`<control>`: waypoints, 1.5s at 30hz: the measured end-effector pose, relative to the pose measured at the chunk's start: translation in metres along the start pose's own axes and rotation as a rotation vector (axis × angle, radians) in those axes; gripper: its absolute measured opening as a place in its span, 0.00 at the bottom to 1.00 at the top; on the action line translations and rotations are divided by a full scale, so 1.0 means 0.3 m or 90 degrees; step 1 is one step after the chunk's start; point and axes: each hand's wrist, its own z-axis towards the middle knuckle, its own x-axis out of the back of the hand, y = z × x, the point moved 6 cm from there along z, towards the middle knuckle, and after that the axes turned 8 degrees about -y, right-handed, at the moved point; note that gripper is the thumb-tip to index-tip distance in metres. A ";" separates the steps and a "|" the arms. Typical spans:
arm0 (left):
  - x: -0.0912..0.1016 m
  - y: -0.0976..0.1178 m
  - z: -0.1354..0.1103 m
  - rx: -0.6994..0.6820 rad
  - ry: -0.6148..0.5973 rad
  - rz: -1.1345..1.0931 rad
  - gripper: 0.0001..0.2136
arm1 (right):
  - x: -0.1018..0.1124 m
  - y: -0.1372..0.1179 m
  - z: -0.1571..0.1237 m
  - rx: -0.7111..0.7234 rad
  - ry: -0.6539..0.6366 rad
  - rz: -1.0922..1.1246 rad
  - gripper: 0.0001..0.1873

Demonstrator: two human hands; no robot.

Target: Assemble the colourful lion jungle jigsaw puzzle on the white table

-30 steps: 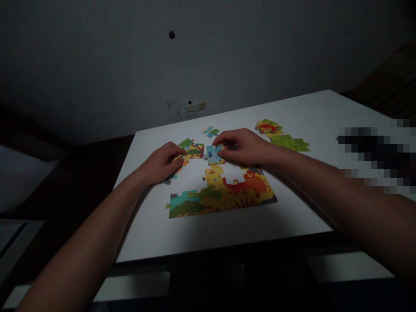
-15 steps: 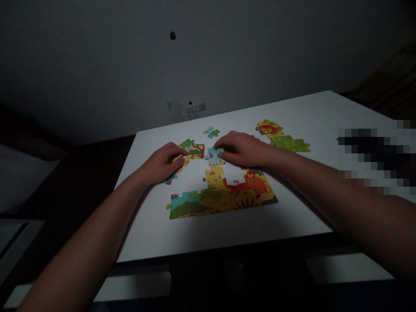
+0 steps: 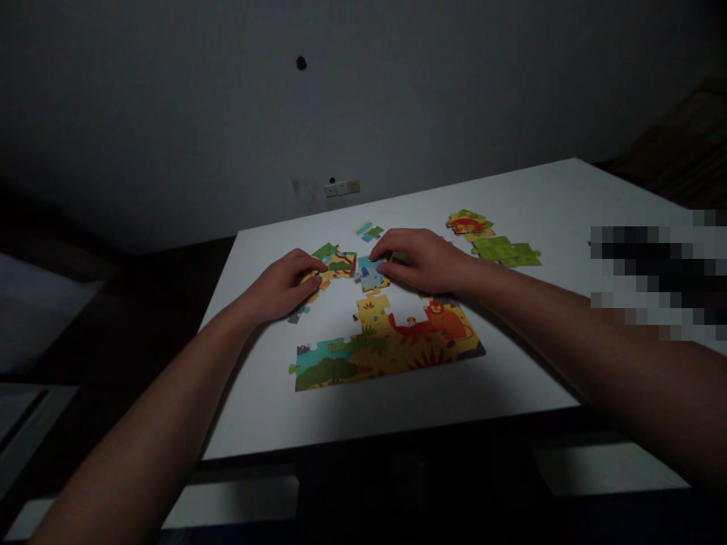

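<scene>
Near the middle of the white surface, your right hand is over the blue piece, its forefinger at the far edge and its thumb on the near right part. The two fingertips stand a little apart, both at the piece; whether they pinch it or merely press it down, you cannot tell from this view. The blue piece lies flat, just beyond the yellow column of the main puzzle, its near edge close to the tab there; whether they interlock is too small to tell. Your left hand rests palm down to the left, fingers bent and thumb just below the forefinger, at the edge of the left cluster, which is green and yellow with a dark red branch. Some of that cluster is hidden under your hand, so you cannot tell whether it grips anything. Just below this hand lies a grey and teal piece. The main puzzle is nearest to you, with a lion at its right, a dark green tree at its left, and a gap of bare surface between the lion and the yellow column. Beyond the blue piece lies a teal and green part. Past your right wrist sit a pile of yellow, green and red pieces and, beside it, the green pieces.
</scene>
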 end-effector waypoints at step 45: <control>-0.036 0.046 -0.001 -0.020 -0.013 0.002 0.30 | 0.220 0.264 -0.092 -0.429 -0.105 -0.372 0.25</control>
